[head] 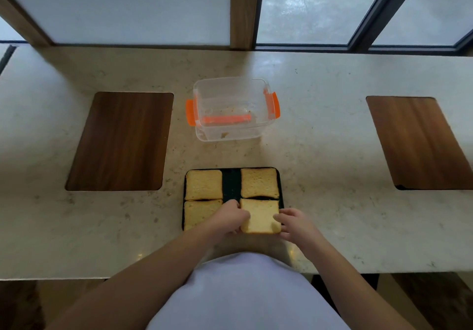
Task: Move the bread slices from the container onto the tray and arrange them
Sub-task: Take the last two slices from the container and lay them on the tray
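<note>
The pale stone surface (320,150) runs wide in front of me, with two wooden inlays (120,141) set into it at nine and three o'clock. At twelve o'clock, well apart from my hands, sits the clear plastic container (231,109) with orange clips; I see only crumbs in it, no slices, so I judge the moving is done and only the arranging is left.

At six o'clock, near the surface's edge, lies the dark tray (231,182). Four bread slices rest on it: one at its far left (204,185), one at its far right (259,183), one at its near left (198,212), partly hidden under my left wrist, and the near-right slice (259,215), which I am handling.

My left hand (230,218) pinches that slice's left edge, fingers curled onto it. My right hand (294,223) holds its right edge the same way. The slice sits a touch crooked, and its near edge appears to reach the tray's rim.

To finish well, I should nudge it with light, even pressure from both sides, so the soft bread does not dent, square it to the slice above, and keep the gap down the middle matching.
</note>
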The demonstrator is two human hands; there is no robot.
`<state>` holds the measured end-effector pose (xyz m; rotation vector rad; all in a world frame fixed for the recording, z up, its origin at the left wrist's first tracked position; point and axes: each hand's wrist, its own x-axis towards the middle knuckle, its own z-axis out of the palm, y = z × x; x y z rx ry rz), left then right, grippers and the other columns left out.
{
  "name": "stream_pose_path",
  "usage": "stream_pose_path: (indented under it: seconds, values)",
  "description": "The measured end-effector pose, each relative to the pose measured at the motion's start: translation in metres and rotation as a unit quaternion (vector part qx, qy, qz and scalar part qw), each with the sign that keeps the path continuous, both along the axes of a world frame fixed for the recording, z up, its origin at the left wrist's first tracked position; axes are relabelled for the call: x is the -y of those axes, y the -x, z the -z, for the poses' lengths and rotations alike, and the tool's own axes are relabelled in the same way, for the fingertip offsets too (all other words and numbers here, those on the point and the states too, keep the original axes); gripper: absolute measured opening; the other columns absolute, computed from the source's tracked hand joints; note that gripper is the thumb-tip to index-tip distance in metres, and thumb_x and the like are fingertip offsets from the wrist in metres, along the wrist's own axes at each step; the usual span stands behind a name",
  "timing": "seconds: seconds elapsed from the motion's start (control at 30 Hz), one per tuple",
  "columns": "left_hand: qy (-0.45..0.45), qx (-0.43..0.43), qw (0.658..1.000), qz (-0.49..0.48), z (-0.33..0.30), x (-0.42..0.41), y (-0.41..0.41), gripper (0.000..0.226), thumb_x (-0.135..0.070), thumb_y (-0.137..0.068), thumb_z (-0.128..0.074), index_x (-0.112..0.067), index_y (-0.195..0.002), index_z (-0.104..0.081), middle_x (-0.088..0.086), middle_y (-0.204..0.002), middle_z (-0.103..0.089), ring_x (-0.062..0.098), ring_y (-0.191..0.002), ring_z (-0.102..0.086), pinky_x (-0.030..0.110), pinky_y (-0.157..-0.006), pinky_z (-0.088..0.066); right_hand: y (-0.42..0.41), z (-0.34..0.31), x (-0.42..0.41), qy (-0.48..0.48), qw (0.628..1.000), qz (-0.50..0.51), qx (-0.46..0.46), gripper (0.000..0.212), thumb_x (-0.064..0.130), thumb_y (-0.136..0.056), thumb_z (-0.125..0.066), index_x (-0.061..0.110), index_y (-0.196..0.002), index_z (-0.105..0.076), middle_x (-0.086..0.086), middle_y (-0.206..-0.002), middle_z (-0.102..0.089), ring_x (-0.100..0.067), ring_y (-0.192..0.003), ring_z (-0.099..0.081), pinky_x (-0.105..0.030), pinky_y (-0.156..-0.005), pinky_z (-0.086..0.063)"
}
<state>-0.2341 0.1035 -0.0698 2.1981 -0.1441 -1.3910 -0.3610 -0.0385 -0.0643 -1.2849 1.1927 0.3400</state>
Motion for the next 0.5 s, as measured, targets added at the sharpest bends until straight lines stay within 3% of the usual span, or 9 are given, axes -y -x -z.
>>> stream_pose_path:
  seconds: [0.23,0.5]
  values:
    - [-0.019,-0.007,1.0,0.018,0.011,0.0,0.005,0.053,-0.022,-0.089,-0.059,-0.01,-0.137,-0.039,0.01,-0.103,-0.061,0.019,-0.081,-0.066,0.033,-0.072,-0.058,0.004,0.0,-0.002,0.07,0.996,-0.059,-0.005,0.046,0.026,-0.095,-0.063,0.013,-0.138,-0.05,-0.003,-0.116,-0.059,-0.015,-0.096,-0.063,-0.029,-0.078,-0.058]
    - [0.022,-0.002,0.999,0.038,0.012,0.001,0.002,0.065,-0.016,-0.071,-0.08,-0.017,-0.125,-0.045,0.005,-0.101,-0.063,0.019,-0.086,-0.067,0.042,-0.075,-0.061,0.005,0.006,-0.001,0.103,0.992,-0.067,-0.004,0.047,0.026,-0.093,-0.063,0.014,-0.136,-0.049,0.003,-0.11,-0.06,-0.014,-0.093,-0.063,-0.036,-0.082,-0.059]
